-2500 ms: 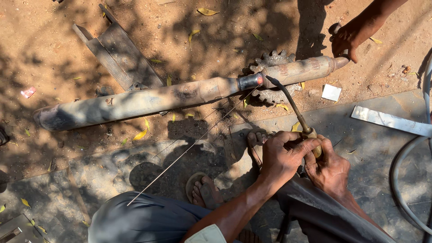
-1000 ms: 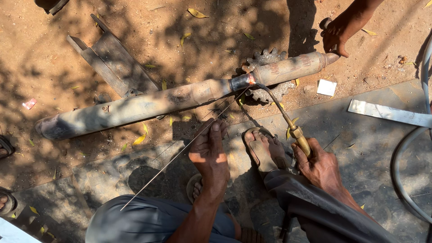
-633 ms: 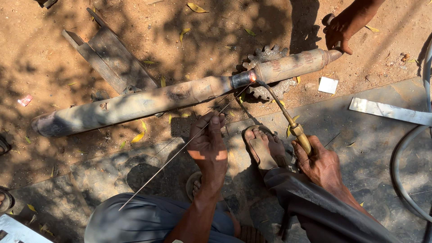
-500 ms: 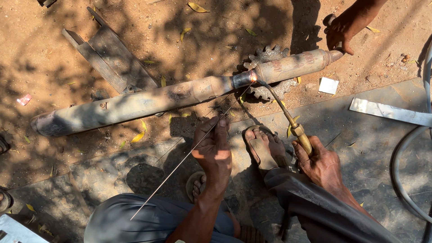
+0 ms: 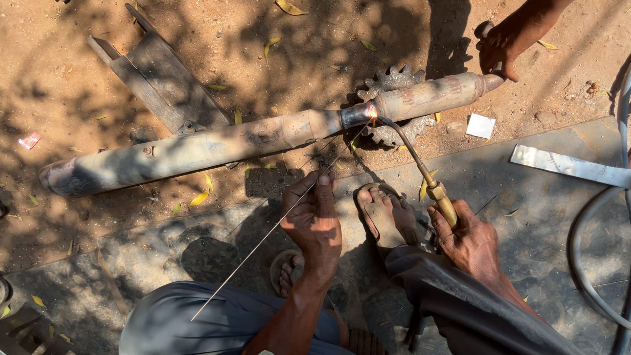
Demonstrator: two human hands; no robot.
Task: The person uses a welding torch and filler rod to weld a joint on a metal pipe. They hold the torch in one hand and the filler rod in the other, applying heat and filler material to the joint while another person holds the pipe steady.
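Rusty dented pipe flat on dirt, flame glowing at its shiny joint, left hand pinching rod, right hand gripping torch.

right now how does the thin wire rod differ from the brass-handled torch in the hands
The thin straight wire rod, pinched in the left hand, is bare, slim metal. The brass-handled torch, gripped in the right hand, is thicker, curves at its neck and bears a flame. Both tips meet at the long rusty pipe joint.
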